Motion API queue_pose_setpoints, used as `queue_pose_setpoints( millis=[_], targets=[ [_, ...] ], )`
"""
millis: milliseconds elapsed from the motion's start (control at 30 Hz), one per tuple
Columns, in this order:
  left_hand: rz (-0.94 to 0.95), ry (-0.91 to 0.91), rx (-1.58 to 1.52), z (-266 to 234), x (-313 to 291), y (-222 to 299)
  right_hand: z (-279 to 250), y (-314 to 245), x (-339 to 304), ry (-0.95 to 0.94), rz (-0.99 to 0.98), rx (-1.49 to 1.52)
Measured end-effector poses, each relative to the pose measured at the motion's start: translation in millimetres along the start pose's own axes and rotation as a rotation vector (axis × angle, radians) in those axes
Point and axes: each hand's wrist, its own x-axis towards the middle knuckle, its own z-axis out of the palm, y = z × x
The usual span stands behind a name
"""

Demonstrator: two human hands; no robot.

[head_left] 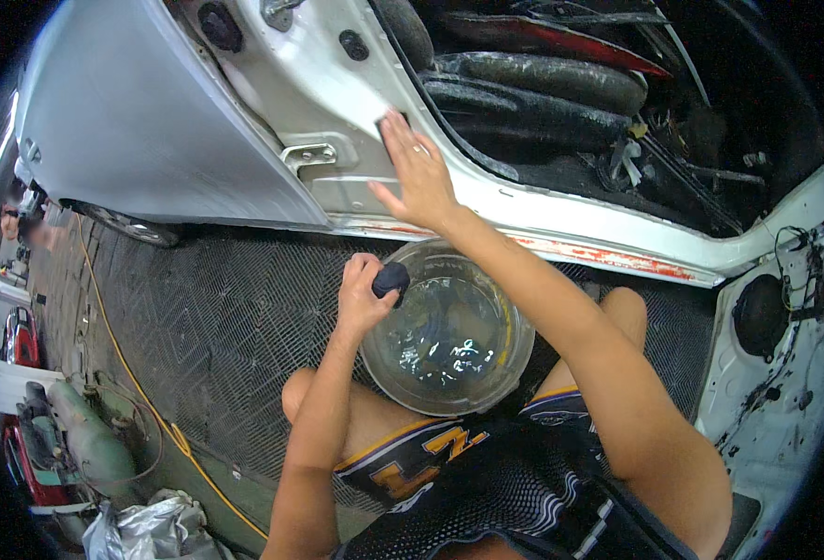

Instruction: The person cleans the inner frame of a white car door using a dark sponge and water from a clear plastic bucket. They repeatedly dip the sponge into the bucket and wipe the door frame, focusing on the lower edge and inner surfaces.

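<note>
My left hand [363, 291] is closed around a dark sponge or wadded cloth [391, 282], held over the left rim of a round bucket [521, 359]. Rippling water in the bucket reflects the light. My right arm reaches forward across the bucket. The fingers of my right hand [418, 177] lie stretched against the white door pillar [339, 103] of a car, pressing a dark flat piece that looks like sandpaper [383, 128]; most of it is hidden under the fingers. Beside that hand is a metal hinge bracket [309, 156].
A silver car panel [165, 121] stands at the left. The white sill [561, 245] has red worn patches. Dark seats [533, 103] fill the cabin, and an opened door [767, 373] is at the right. A yellow hose [132, 373] crosses the floor near a green tank [90, 429].
</note>
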Motion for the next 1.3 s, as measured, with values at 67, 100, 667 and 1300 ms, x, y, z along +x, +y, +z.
queue_pose_setpoints(
  millis=[67,100,667,1300],
  targets=[
    [-0.004,-0.016,-0.006,-1,-1,1,-10,-8,-9,-0.041,0.039,-0.017],
    [-0.005,-0.015,0.005,-1,0,0,-2,-5,7,-0.042,-0.010,0.017],
    [-0.015,-0.032,0.036,3,-2,-4,29,-56,108,0.216,-0.052,0.006],
    [0.099,0.009,0.097,-2,-3,3,14,-30,42,0.198,-0.002,0.123]
  ],
)
